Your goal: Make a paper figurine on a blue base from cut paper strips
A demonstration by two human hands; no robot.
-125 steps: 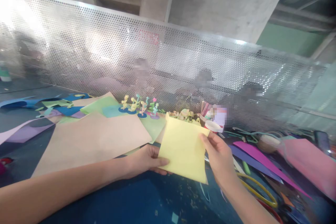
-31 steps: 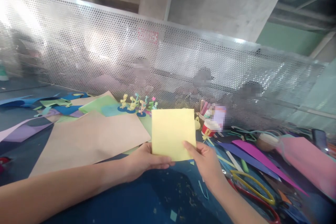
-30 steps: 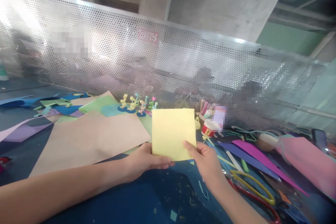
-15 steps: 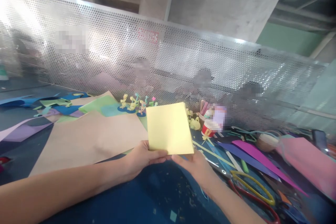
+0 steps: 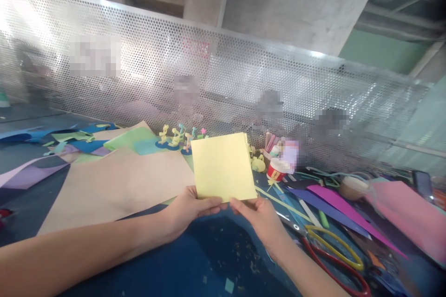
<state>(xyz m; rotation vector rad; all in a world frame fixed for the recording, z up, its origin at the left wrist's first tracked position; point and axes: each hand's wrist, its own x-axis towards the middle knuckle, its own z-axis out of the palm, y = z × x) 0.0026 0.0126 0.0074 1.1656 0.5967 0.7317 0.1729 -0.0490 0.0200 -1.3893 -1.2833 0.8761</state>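
On our left, a beige sheet (image 5: 118, 185) lies flat, probably left within reach. Over the table (image 5: 167, 269), the yellow paper (image 5: 223, 164) is held up, apparently gripped low so its face stays uncovered. Scissors (image 5: 313, 229) lie at right, likely handy there. Our left hand (image 5: 184, 209) pinches the paper's bottom edge, nearly closed; our right hand (image 5: 261, 220), likewise nearly closed, pinches just beside it.

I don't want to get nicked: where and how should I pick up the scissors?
Probably by the yellow loop and red loop, coming from the person's near right side: the scissors lie with both loops toward there, while the blades point away and leftward, partly hidden by the right hand.
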